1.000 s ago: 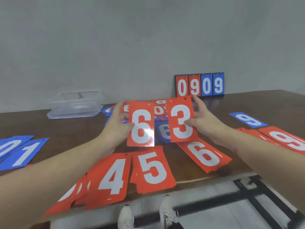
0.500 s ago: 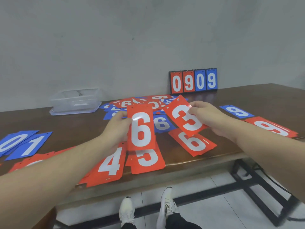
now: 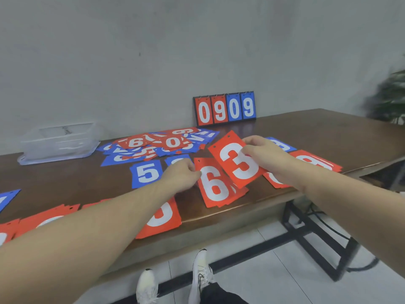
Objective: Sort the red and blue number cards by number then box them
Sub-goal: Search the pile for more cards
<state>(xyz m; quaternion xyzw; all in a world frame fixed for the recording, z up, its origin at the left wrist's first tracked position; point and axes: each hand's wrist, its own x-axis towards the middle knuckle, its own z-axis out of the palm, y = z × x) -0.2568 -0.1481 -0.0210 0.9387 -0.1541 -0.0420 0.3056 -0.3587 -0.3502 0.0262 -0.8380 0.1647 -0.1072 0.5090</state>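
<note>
My left hand (image 3: 180,174) pinches the upper left edge of a red 6 card (image 3: 213,185), which lies low on a stack of red cards near the table's front edge. My right hand (image 3: 266,156) holds a red 3 card (image 3: 237,162) tilted above and to the right of the 6, overlapping its corner. A mixed heap of red and blue cards (image 3: 162,143) lies behind the hands. A blue 5 card (image 3: 146,173) lies to the left of my left hand. The clear plastic box (image 3: 58,141) stands at the back left.
A four-digit flip scoreboard (image 3: 224,110) reading 0909 leans on the wall. Red cards (image 3: 162,216) lie under my left forearm, more red ones (image 3: 317,162) beyond my right wrist. Blue cards (image 3: 7,199) reach the left edge. The table's front edge (image 3: 230,213) is close.
My left hand has moved the red 6 card to the right and down onto the red stack. My right hand has carried the 3 rightward, tilted. The view has shifted left.
</note>
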